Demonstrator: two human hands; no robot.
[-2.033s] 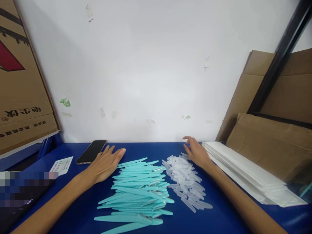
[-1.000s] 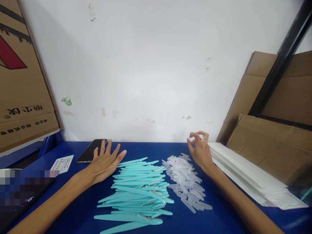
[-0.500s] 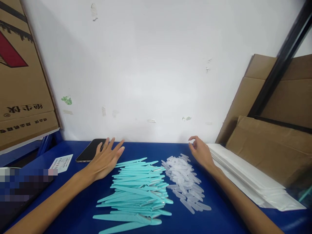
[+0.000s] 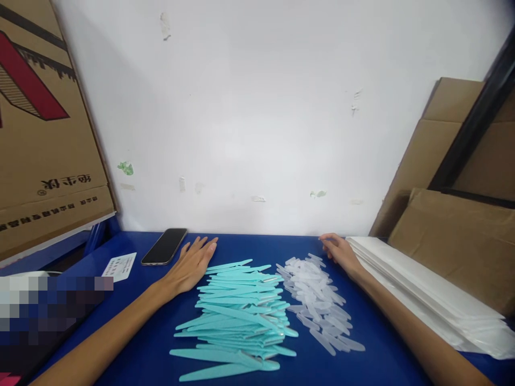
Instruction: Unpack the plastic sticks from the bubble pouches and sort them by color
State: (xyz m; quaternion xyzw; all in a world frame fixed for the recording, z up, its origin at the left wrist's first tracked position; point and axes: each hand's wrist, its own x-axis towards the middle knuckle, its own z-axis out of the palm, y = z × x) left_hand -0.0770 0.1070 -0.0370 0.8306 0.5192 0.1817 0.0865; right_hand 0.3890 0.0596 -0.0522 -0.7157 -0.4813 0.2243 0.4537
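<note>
A pile of turquoise eyebrow razors (image 4: 237,308) lies in the middle of the blue table, their handles mostly pointing left and metal blades showing on some. To its right is a heap of translucent plastic blade covers (image 4: 311,289). My left hand (image 4: 193,266) rests palm down at the far left corner of the razor pile, fingers stretched out and holding nothing. Beyond the covers, my right hand (image 4: 341,254) lies on the table beside a white stack, its fingers loosely bent and apart, with nothing visible in them.
A smartphone (image 4: 164,247) and a printed card (image 4: 119,267) lie to the left. White flat packets (image 4: 418,289) are stacked on the right, by folded cardboard (image 4: 454,246). A large carton (image 4: 52,145) stands at the left; a white wall (image 4: 257,118) closes off the back.
The view has shifted, so everything sits farther right. My left hand has come down flat, away from the phone's edge. My right hand's fingers have lowered toward the table.
</note>
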